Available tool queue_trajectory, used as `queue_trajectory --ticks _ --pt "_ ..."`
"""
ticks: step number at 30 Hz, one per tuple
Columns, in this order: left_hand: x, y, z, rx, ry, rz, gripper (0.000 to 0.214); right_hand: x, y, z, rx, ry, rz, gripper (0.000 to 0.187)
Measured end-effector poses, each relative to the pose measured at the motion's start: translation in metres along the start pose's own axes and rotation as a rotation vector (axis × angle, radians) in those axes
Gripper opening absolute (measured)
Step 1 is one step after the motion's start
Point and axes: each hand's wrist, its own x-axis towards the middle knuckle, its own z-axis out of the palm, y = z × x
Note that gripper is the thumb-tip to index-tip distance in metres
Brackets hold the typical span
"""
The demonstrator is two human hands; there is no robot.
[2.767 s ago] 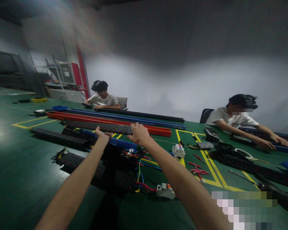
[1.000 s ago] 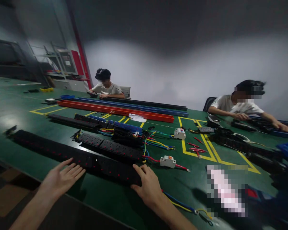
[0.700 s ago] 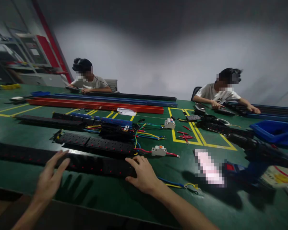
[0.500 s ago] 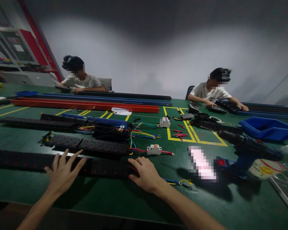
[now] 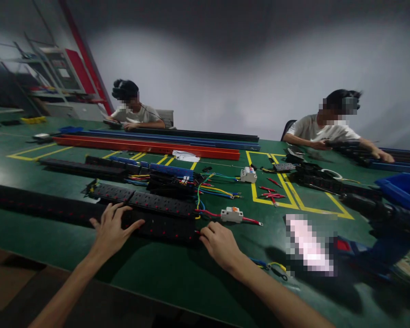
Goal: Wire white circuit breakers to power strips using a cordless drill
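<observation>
A long black socket strip [image 5: 68,207] with a line of small red parts lies along the table near me. My left hand [image 5: 111,228] rests on it, fingers spread, the thumb reaching to the right. At the strip's right end, my right hand [image 5: 220,241] has its fingers curled together around wires, mostly hidden by the hand. Coloured wires with ring terminals [image 5: 268,265] come out beyond that hand. Just behind the strip sits a shorter black socket row [image 5: 162,203], wired to a white circuit breaker [image 5: 231,214].
Farther back are more socket strips [image 5: 85,169], a second breaker [image 5: 248,175], red wire pieces [image 5: 273,195] and an orange channel [image 5: 150,146]. A cordless drill [image 5: 372,246] stands at right before a blue bin [image 5: 403,189]. Two people [image 5: 136,114] sit across the green table.
The view has swung left, so things sit farther right. My right hand's fingers have drawn together at the strip's end. The strip lies closer to the socket row behind it.
</observation>
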Motion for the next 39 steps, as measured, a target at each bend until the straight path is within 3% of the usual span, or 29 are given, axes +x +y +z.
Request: queue_trajectory --ticks 6,12,16,21,24,26,28,31,33,36,39 --pt "0.008 -0.011 0.006 0.037 0.099 0.047 0.053 0.012 0.005 0.007 -0.025 0.019 -0.01 0.018" --pt "0.027 -0.015 0.008 0.035 0.112 0.076 0.054 0.021 0.007 0.009 -0.023 0.018 -0.005 0.022" --pt "0.033 -0.01 0.007 0.028 0.086 0.095 0.067 0.018 0.006 0.007 -0.017 -0.004 0.003 0.024" --pt "0.03 -0.001 0.006 0.003 0.059 0.083 0.079 0.013 0.008 -0.009 0.006 -0.061 0.006 0.027" --pt "0.021 0.01 -0.001 -0.025 0.165 0.102 0.078 0.005 0.019 -0.029 0.025 -0.109 -0.011 0.025" --pt "0.013 0.026 -0.008 -0.091 0.293 0.215 0.071 -0.002 0.031 -0.045 0.052 -0.166 -0.023 0.026" --pt "0.002 0.051 -0.017 -0.21 0.354 0.457 0.055 -0.01 0.045 -0.058 0.106 -0.274 -0.008 0.029" --pt "-0.018 0.103 -0.024 -0.276 0.122 0.919 0.024 -0.018 0.062 -0.071 0.202 -0.452 0.102 0.034" --pt "-0.03 0.14 -0.023 -0.227 -0.059 1.101 0.019 -0.02 0.07 -0.074 0.229 -0.506 0.177 0.029" --pt "-0.039 0.185 -0.015 -0.065 -0.222 1.23 0.025 -0.019 0.077 -0.075 0.218 -0.502 0.232 0.019" --pt "-0.037 0.213 -0.008 0.054 -0.299 1.264 0.025 -0.016 0.082 -0.074 0.181 -0.438 0.274 0.016"
